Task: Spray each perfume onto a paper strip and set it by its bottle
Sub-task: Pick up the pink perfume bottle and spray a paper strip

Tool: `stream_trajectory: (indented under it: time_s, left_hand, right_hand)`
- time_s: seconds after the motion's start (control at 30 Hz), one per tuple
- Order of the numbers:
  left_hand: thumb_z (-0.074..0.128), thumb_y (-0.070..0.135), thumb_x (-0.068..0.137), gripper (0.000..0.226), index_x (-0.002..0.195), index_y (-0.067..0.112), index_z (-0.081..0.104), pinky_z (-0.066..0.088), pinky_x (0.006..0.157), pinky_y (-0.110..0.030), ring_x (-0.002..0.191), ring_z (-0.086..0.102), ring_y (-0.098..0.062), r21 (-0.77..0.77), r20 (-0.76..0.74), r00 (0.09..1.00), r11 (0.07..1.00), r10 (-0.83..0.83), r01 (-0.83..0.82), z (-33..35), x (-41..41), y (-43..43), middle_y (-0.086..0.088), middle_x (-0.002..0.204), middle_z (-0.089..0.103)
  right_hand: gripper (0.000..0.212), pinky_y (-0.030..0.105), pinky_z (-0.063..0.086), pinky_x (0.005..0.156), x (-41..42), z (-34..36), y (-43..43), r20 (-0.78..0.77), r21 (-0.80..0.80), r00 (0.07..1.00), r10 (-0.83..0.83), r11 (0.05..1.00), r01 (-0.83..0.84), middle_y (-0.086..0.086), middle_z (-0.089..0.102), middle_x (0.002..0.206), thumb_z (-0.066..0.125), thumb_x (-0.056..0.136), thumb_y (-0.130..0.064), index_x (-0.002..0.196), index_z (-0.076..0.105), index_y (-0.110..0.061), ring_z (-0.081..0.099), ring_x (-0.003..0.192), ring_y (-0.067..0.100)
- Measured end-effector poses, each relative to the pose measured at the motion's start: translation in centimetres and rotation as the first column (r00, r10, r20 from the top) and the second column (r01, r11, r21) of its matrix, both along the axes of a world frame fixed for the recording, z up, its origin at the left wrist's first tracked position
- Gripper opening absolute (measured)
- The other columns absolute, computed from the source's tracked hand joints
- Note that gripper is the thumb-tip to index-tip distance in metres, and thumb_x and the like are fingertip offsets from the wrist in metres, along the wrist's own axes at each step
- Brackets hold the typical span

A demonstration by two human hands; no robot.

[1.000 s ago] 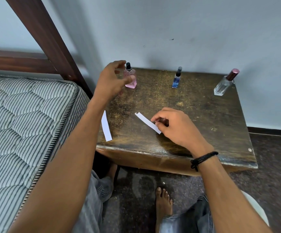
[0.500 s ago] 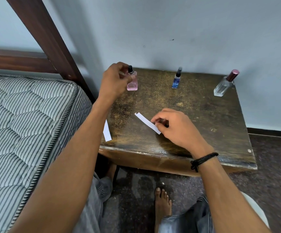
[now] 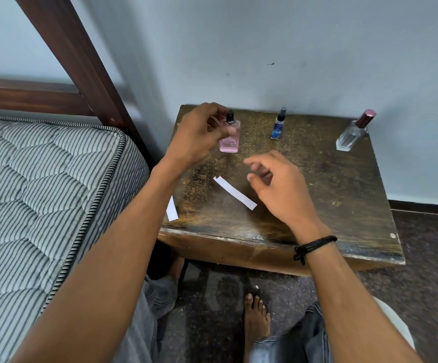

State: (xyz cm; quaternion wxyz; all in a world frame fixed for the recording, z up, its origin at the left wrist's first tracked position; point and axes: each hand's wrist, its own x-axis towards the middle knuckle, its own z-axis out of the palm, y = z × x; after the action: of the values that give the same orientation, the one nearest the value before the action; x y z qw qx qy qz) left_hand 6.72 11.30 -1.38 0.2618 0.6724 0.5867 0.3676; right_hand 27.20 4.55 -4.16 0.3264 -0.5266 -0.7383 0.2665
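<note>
At the back left of a worn wooden table, the left hand grips a pink perfume bottle with a black spray nozzle, thumb across its front. The right hand hovers, fingers loosely curled, just beside a white paper strip lying flat. A second strip lies at the table's left edge, partly behind the forearm. A small blue bottle and a clear maroon-capped bottle stand by the wall.

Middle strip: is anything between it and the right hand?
Nothing visible. The right hand hangs open just beside the strip, with only bare table between them. The left hand grips the pink bottle farther back, off that path.
</note>
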Motion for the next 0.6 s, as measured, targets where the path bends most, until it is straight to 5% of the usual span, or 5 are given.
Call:
stream_trajectory:
  time_s: [0.1, 0.27, 0.43, 0.6]
  left_hand:
    - [0.080, 0.022, 0.084, 0.040, 0.121, 0.015, 0.068, 0.055, 0.086, -0.028, 0.090, 0.066, -0.012, 0.005, 0.027, 0.986, 0.986, -0.167, 0.167, 0.4, 1.1, -1.2, 0.002, 0.101, 0.068]
    - [0.081, 0.020, 0.083, 0.055, 0.133, 0.021, 0.058, 0.052, 0.084, -0.019, 0.091, 0.066, -0.018, -0.019, 0.125, 0.930, 0.936, -0.346, 0.351, 0.5, 2.3, -2.6, -0.006, 0.101, 0.067]
    - [0.085, 0.016, 0.079, 0.070, 0.141, 0.017, 0.050, 0.057, 0.083, -0.026, 0.092, 0.069, -0.028, -0.043, 0.255, 0.907, 0.933, -0.336, 0.358, 0.7, 1.9, -2.9, -0.013, 0.101, 0.069]
    - [0.083, 0.024, 0.081, 0.043, 0.120, 0.015, 0.068, 0.057, 0.089, -0.035, 0.091, 0.070, -0.019, -0.014, 0.192, 0.958, 0.976, -0.212, 0.219, 1.1, -0.3, -2.7, -0.004, 0.100, 0.073]
  right_hand:
    - [0.048, 0.030, 0.057, 0.087, -0.1, 0.5, 0.4, -0.119, -0.005, 0.984, -0.130, 0.991, 0.131, -0.008, 0.056, 0.116, 0.074, 0.090, -0.015, 0.134, 0.060, -0.028, 0.061, 0.099, 0.003]
    - [0.068, 0.023, 0.053, 0.092, -0.5, 1.1, 0.2, -0.281, -0.105, 0.952, -0.123, 0.990, 0.097, -0.021, 0.053, 0.128, 0.078, 0.089, -0.023, 0.144, 0.045, -0.042, 0.058, 0.117, 0.001]
    - [0.063, 0.038, 0.053, 0.102, -1.0, 1.3, -0.2, -0.276, -0.132, 0.954, -0.117, 0.988, 0.083, -0.023, 0.058, 0.127, 0.077, 0.090, -0.021, 0.141, 0.048, -0.045, 0.059, 0.119, 0.004]
    - [0.064, 0.049, 0.054, 0.101, -1.6, 1.3, -0.4, -0.288, -0.143, 0.943, -0.164, 0.982, 0.127, -0.009, 0.068, 0.130, 0.080, 0.086, -0.030, 0.135, 0.047, -0.054, 0.064, 0.117, 0.014]
